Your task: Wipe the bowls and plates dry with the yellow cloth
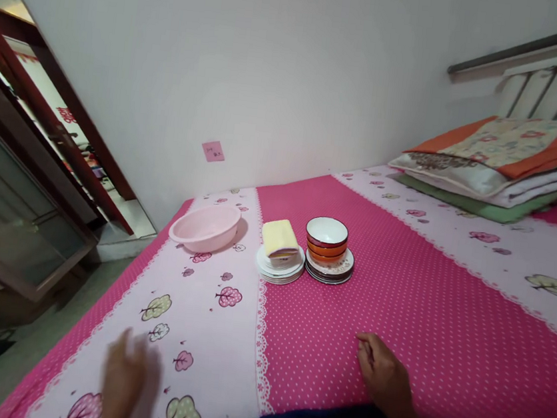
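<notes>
My left hand (126,376) hovers low over the pale patterned strip of the bed sheet (443,348), smeared by motion, so its fingers are unreadable. Resting on the pink dotted sheet near my knee, my right hand (383,372) has its fingers curled loosely and holds nothing. Ahead of both hands stand a pink plastic basin (205,226), a stack of white plates (279,269) with a folded yellow cloth (279,237) on top, and a stack of bowls (326,238) on patterned plates (329,270). All of these are out of reach of the hands.
Folded bedding and a pillow (505,161) lie at the head of the bed, far right, under a slatted headboard. A white wall with a pink note (213,151) runs behind. A dark wooden frame and floor (17,340) lie to the left of the bed edge.
</notes>
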The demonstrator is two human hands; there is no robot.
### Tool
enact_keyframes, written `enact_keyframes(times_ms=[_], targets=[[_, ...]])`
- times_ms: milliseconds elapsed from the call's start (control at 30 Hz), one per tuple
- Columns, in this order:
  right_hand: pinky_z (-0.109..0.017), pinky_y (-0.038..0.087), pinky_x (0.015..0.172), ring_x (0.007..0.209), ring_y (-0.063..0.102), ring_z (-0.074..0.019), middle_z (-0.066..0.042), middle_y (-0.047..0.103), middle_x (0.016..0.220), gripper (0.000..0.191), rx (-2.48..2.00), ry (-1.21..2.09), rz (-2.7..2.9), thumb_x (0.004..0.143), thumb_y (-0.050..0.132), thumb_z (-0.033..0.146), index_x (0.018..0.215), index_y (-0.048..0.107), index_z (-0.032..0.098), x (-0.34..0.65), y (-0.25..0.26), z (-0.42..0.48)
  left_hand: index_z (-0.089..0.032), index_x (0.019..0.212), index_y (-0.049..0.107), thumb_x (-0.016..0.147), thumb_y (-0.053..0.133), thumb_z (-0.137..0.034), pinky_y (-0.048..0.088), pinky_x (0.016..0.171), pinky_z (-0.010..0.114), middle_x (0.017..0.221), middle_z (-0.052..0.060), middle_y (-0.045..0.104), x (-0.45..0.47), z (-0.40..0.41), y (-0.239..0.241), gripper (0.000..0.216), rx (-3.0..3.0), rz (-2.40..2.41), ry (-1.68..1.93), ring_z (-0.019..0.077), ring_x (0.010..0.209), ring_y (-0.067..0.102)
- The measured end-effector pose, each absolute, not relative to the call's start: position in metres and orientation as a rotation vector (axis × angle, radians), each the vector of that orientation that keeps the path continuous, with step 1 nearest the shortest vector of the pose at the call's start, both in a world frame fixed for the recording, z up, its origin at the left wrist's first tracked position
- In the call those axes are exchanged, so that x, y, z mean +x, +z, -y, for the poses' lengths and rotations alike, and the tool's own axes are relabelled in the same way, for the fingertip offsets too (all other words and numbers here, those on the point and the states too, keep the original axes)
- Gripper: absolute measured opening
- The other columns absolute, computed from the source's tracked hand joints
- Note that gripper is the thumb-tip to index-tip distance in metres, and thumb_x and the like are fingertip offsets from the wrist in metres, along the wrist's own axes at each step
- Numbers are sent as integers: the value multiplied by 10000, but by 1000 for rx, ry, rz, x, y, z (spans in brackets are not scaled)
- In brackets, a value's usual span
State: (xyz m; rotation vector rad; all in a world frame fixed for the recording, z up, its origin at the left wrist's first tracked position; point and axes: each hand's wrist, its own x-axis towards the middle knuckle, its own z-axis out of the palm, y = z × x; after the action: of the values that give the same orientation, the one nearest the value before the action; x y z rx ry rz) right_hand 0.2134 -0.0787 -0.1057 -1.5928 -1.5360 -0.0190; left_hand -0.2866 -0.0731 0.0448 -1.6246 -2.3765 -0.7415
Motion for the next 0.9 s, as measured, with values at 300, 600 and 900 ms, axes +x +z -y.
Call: enact_keyframes(times_ms=[300,600,900], targets=[[-380,558,825,888,694,-249,-86,720,919,184,-1578,-135,1540,967,460,284,997,632,225,217,-109,76,-268,1456,591,991,499,-370,314,1259,489,1613,67,472,68,42,-51,485,-2947,1658,-676,274,1521,381],[-508,501,968,1145,661,-319,-128,727,1253,325,-1648,-290,1532,938,467,260,1191,663,201,221,-122,74,-183,1574,415,1035,358,-362,166,1271,608,1674,151,331,-29,-28,-38,570,-2688,1926,-407,315,1570,259],[-525,514,988,1139,676,-314,-124,738,1244,326,-1669,-301,1569,956,465,286,1199,664,196,225,-122,76,-141,1538,470,1006,268,-317,213,1228,644,1669,141,359,-306,4,-36,596,-2012,2245,-253,336,1577,233]])
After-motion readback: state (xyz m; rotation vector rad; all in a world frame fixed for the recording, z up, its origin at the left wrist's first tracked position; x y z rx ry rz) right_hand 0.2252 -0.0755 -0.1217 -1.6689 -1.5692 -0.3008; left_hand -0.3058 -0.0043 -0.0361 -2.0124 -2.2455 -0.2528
